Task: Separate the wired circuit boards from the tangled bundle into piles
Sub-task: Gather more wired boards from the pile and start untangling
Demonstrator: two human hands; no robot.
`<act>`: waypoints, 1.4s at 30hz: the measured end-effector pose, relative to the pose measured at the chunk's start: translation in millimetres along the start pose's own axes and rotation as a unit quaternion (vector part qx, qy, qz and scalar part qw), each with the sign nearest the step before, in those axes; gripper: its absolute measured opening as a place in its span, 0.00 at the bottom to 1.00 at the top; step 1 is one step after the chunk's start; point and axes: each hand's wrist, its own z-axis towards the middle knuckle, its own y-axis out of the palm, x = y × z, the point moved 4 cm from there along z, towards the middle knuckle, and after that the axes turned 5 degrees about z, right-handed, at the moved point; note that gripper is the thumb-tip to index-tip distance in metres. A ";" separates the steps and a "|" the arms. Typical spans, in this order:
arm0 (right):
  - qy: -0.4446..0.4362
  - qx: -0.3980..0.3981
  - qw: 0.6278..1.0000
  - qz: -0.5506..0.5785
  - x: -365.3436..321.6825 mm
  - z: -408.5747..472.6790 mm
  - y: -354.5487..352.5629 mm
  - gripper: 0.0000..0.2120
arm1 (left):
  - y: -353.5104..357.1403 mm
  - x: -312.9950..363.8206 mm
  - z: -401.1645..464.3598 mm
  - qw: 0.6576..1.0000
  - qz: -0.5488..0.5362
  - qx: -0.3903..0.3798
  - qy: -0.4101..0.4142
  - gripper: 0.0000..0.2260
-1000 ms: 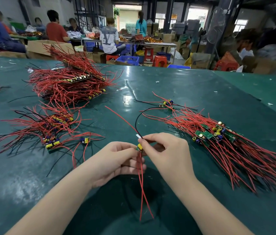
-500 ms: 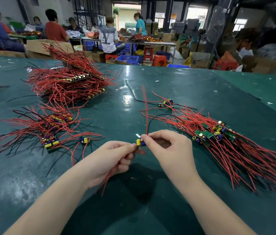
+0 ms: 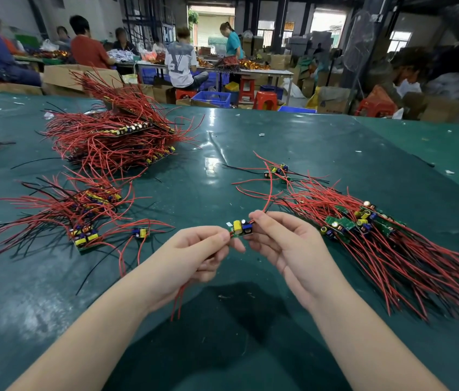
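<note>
Both hands [image 3: 194, 255] [image 3: 287, 249] pinch one circuit board [image 3: 241, 227] between wired piles [image 3: 81, 218] [image 3: 377, 235] on the green table [image 3: 250, 165].

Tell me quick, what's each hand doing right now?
Left hand: closed, pinching the small circuit board and its red wires.
Right hand: closed, pinching the same board's other end.

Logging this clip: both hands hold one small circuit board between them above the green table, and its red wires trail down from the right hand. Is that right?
Not quite. The head view shows the red wires trailing down from the left hand, not the right hand. The rest stands: both hands hold one small circuit board between them above the green table.
</note>
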 end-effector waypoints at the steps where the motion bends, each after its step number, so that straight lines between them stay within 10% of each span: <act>1: 0.020 -0.005 0.999 0.024 0.7 0.6 0.4 0.04 | 0.2 0.2 -0.2 1.000 -0.004 0.000 0.001 0.12; 7: 0.111 -0.024 0.987 0.112 6.7 2.0 1.1 0.04 | 1.9 3.0 -0.9 1.000 -0.017 -0.003 0.006 0.12; 13: -0.004 -0.030 0.998 -0.048 -3.8 -1.3 -1.4 0.05 | -2.5 4.1 -2.9 0.988 0.114 0.094 0.043 0.09; 32: -0.118 -0.055 0.973 -0.191 -19.2 -2.3 1.9 0.09 | -4.7 4.9 -3.1 0.993 -0.020 0.109 0.037 0.12; 42: -0.028 0.033 0.998 0.036 4.9 -1.2 2.2 0.04 | -1.8 10.3 -4.6 0.988 0.013 0.141 0.065 0.08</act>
